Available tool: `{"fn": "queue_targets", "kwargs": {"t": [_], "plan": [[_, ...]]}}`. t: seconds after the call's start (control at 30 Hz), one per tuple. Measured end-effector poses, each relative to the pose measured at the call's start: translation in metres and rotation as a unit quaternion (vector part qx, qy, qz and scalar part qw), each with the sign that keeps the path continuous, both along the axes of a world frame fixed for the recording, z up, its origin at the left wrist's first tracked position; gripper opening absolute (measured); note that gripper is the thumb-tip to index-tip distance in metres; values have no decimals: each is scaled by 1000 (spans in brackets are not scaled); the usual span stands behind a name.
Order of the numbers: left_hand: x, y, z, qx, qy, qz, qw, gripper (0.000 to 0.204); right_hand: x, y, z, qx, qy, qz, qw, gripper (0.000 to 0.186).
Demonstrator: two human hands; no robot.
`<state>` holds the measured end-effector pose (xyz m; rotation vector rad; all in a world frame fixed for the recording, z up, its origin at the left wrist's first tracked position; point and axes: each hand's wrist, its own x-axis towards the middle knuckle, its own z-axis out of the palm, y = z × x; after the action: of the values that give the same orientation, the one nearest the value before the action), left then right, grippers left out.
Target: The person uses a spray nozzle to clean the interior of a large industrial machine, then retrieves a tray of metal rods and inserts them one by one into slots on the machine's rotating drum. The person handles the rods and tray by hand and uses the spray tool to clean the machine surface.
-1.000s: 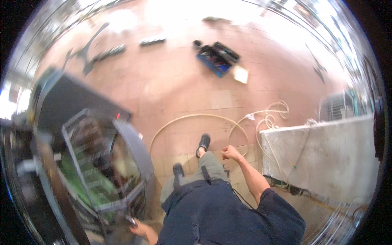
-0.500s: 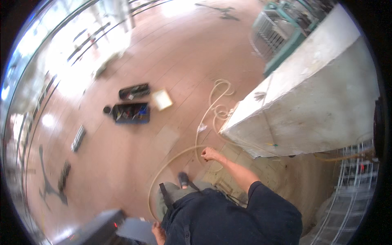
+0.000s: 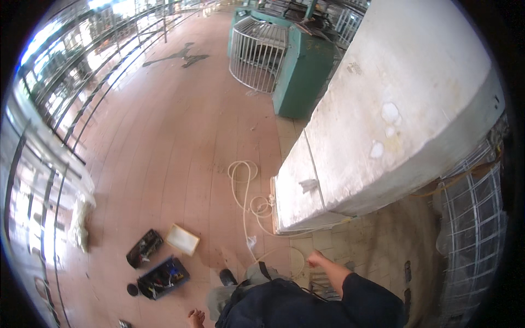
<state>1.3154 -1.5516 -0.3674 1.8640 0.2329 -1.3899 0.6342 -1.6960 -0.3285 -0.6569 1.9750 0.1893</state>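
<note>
My left hand (image 3: pixel 197 317) shows at the bottom with loosely bent fingers apart, holding nothing I can see. My right hand (image 3: pixel 314 258) is curled closed beside my dark shirt; whatever it may hold is hidden. Beyond my left hand lie an open toolbox (image 3: pixel 163 277) full of tools, a black tray (image 3: pixel 143 249), a round dark container (image 3: pixel 133 289) and a pale shallow box (image 3: pixel 183 239). A cream hose (image 3: pixel 244 205) lies looped on the floor ahead of my feet, running beside a white column (image 3: pixel 355 153).
A green machine (image 3: pixel 298 71) with a curved barred guard (image 3: pixel 257 52) stands ahead on the tiled floor (image 3: pixel 164 136). Dark railings (image 3: pixel 82 131) run along the left. A bundled pale item (image 3: pixel 81 227) lies near them. Wire mesh (image 3: pixel 467 235) lines the right, behind the column.
My view has swung rightward and forward, so the toolbox now sits lower left and the column looms larger. My left hand has left the dark machine it was at earlier.
</note>
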Motion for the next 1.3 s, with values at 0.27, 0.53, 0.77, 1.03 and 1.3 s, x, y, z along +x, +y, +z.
{"fn": "queue_targets", "kwargs": {"t": [0.27,0.53,0.77,1.03,1.3], "plan": [[47,-360,11,-143,28,-156,977,18,65,-84,-26,96,-108,-175,974,25],[17,-615,4,62,-31,-320,945,25,88,-416,-57,-7,-143,-126,982,23],[-9,-853,-27,37,-52,-419,906,29,66,-768,-32,-246,-200,-217,923,19],[-48,-1242,-28,36,-98,-465,879,41,30,-931,-15,-207,-197,-288,914,19],[-228,-1630,46,-166,-142,-502,837,38,-102,-1109,36,-288,-215,-511,781,16]]}}
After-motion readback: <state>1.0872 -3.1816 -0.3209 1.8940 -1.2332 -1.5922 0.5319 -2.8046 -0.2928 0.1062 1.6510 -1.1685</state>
